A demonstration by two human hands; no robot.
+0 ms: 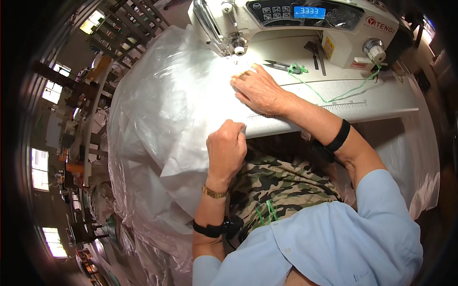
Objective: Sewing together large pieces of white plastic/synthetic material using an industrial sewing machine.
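White translucent plastic sheeting spreads in loose folds over the left of the sewing machine's bed and hangs down toward the floor. My left hand is closed on the sheeting at the front edge of the table, thumb against the curled fingers. Farther in, my right hand lies just in front of the needle area, its fingers bent and pinched onto the brightly lit sheeting. The sewing machine stands at the top, its presser foot partly lost in glare.
Small thread snips lie right of the needle, beside tangled green string that runs to the handwheel. A small dark brush-like tool rests under the machine arm. A ruler scale marks the table front. Wooden racks stand beyond the sheeting.
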